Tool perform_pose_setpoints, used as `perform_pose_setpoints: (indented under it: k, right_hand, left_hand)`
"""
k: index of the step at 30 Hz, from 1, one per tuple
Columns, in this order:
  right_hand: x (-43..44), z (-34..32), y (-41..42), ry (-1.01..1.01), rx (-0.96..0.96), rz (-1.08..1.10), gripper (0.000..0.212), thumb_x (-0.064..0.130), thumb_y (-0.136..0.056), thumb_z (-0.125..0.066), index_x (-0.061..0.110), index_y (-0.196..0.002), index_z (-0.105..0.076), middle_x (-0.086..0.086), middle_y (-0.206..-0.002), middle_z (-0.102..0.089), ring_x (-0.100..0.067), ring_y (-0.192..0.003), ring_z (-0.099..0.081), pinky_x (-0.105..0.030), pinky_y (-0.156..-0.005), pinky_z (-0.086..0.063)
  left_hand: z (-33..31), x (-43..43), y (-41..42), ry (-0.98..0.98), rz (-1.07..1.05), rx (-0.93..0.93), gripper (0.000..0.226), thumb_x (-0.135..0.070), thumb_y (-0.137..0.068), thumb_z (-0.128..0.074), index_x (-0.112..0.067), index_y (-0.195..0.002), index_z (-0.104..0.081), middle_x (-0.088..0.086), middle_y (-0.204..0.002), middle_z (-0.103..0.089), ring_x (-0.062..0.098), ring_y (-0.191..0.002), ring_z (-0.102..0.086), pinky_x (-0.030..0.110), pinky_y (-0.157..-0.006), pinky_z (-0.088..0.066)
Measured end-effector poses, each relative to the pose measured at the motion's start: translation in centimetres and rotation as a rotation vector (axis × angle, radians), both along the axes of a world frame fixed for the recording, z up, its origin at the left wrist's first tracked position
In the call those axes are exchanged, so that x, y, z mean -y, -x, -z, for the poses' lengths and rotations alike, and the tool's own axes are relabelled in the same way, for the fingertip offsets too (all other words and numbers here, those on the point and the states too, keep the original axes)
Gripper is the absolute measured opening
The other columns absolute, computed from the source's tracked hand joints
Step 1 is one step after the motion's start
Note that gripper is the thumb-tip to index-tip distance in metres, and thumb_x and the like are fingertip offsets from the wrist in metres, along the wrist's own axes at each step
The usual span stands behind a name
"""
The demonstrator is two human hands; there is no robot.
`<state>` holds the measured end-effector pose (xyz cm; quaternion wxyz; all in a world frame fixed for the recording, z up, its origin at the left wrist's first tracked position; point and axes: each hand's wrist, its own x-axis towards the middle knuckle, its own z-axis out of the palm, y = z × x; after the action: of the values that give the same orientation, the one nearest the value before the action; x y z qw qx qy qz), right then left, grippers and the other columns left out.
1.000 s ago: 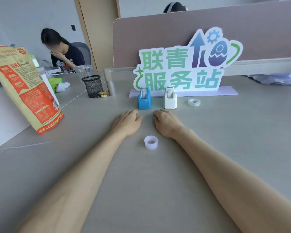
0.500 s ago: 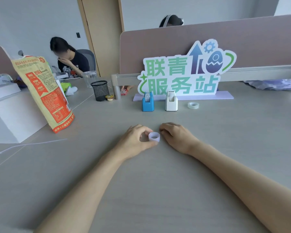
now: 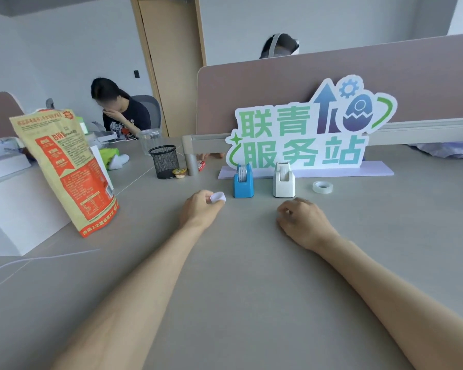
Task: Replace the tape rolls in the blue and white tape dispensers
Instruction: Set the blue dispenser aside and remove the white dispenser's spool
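My left hand (image 3: 199, 209) holds a small pale tape roll (image 3: 218, 197) at its fingertips, just left of the blue tape dispenser (image 3: 243, 181). That dispenser stands upright with a roll in it. The white tape dispenser (image 3: 284, 180) stands to its right, also holding a roll. My right hand (image 3: 304, 222) rests on the table in front of the white dispenser, fingers curled, with nothing visible in it. A clear tape roll (image 3: 322, 187) lies flat on the table to the right of the white dispenser.
A green and white sign (image 3: 305, 134) on a lilac base stands right behind the dispensers. A black mesh cup (image 3: 164, 161), a small jelly cup (image 3: 179, 173) and an orange bag (image 3: 64, 169) are at the left. A person sits at the far left desk.
My left hand picked the small roll up off the table and carried it forward, toward the blue dispenser. My right hand moved right and away from the roll.
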<state>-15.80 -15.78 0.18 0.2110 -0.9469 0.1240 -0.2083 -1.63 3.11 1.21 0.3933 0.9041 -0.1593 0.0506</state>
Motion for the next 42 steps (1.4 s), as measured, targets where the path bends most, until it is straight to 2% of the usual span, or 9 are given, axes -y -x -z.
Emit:
perform_pose_setpoints:
  k: [4, 7, 13, 17, 20, 30, 36, 39, 42]
  right_hand:
    - [1.2, -0.2, -2.4, -0.076, 0.03, 0.186, 0.057, 0.017, -0.086, -0.06, 0.006, -0.137, -0.037, -0.021, -0.138, -0.035, -0.04, -0.122, -0.042, -0.037, -0.095, -0.039]
    - [1.6, 0.0, -4.2, -0.086, 0.014, 0.237, 0.078, 0.025, -0.088, -0.059, 0.007, -0.149, -0.015, -0.023, -0.144, -0.024, -0.041, -0.128, -0.032, -0.04, -0.102, -0.033]
    - [2.7, 0.0, -7.5, -0.063, -0.029, 0.174, 0.102, 0.044, -0.09, -0.058, 0.012, -0.152, 0.016, -0.025, -0.129, -0.045, -0.04, -0.115, -0.05, -0.039, -0.096, -0.04]
    - [3.0, -0.2, -8.2, -0.057, -0.02, 0.215, 0.079, 0.038, -0.094, -0.053, 0.009, -0.15, -0.005, -0.026, -0.122, -0.049, -0.044, -0.109, -0.054, -0.041, -0.085, -0.042]
    - [2.6, -0.1, -7.6, -0.078, 0.027, 0.183, 0.05, 0.028, -0.095, -0.051, 0.004, -0.131, -0.027, -0.027, -0.112, -0.05, -0.045, -0.098, -0.057, -0.036, -0.071, -0.037]
    - [-0.3, -0.4, 0.5, -0.126, 0.037, 0.056, 0.043, 0.026, -0.087, -0.059, 0.006, -0.116, -0.034, -0.02, -0.104, -0.05, -0.038, -0.088, -0.052, -0.033, -0.069, -0.034]
    - [-1.9, -1.3, 7.3, -0.255, 0.028, -0.05, 0.052, 0.025, -0.076, -0.071, 0.021, -0.116, -0.039, -0.004, -0.099, -0.063, -0.031, -0.088, -0.057, -0.032, -0.072, -0.046]
    - [-2.5, -2.5, 10.1, -0.305, -0.041, -0.128, 0.049, 0.02, -0.073, -0.066, 0.027, -0.115, -0.04, 0.007, -0.104, -0.062, -0.025, -0.085, -0.057, -0.027, -0.065, -0.045]
    - [-2.6, -2.9, 11.8, -0.379, -0.077, -0.164, 0.047, 0.021, -0.065, -0.054, 0.037, -0.108, -0.045, 0.011, -0.086, -0.062, -0.019, -0.073, -0.055, -0.027, -0.062, -0.046]
  left_hand:
    - [0.5, 2.2, -3.7, -0.061, -0.017, 0.005, 0.025, -0.044, -0.08, -0.057, -0.025, -0.096, -0.063, -0.003, -0.101, -0.071, 0.024, -0.098, -0.063, 0.035, -0.082, -0.052]
    - [0.8, 3.4, -5.7, -0.159, -0.018, 0.084, 0.028, -0.042, -0.082, -0.058, -0.024, -0.103, -0.062, 0.0, -0.107, -0.069, 0.027, -0.105, -0.061, 0.035, -0.081, -0.051]
    - [1.0, 4.9, -7.2, -0.393, 0.001, 0.229, 0.042, -0.031, -0.093, -0.048, -0.014, -0.131, -0.049, 0.011, -0.137, -0.053, 0.033, -0.126, -0.043, 0.04, -0.093, -0.041]
    - [1.0, 4.5, -5.7, -0.451, -0.029, 0.183, 0.046, -0.038, -0.097, -0.042, -0.006, -0.13, -0.042, 0.014, -0.143, -0.046, 0.034, -0.129, -0.038, 0.04, -0.097, -0.035]
    - [1.2, 3.4, -3.6, -0.476, -0.037, 0.179, 0.047, -0.034, -0.099, -0.036, -0.007, -0.137, -0.037, 0.014, -0.147, -0.042, 0.032, -0.134, -0.035, 0.039, -0.102, -0.031]
    - [1.3, -0.7, 3.8, -0.424, 0.17, 0.174, 0.044, -0.023, -0.1, -0.031, -0.019, -0.142, -0.041, 0.004, -0.15, -0.041, 0.025, -0.137, -0.036, 0.035, -0.111, -0.029]
    - [0.7, -1.7, 9.2, -0.144, 0.377, 0.081, 0.045, -0.014, -0.092, -0.043, -0.023, -0.136, -0.047, -0.007, -0.143, -0.047, 0.013, -0.133, -0.044, 0.029, -0.106, -0.036]
    - [0.4, -2.0, 11.2, -0.034, 0.498, 0.02, 0.053, -0.022, -0.092, -0.055, -0.023, -0.142, -0.038, -0.01, -0.146, -0.043, 0.006, -0.133, -0.041, 0.022, -0.104, -0.033]
    - [0.1, -1.7, 12.4, 0.045, 0.626, -0.055, 0.069, -0.031, -0.083, -0.071, -0.03, -0.143, -0.037, -0.015, -0.141, -0.046, 0.001, -0.129, -0.043, 0.023, -0.107, -0.033]
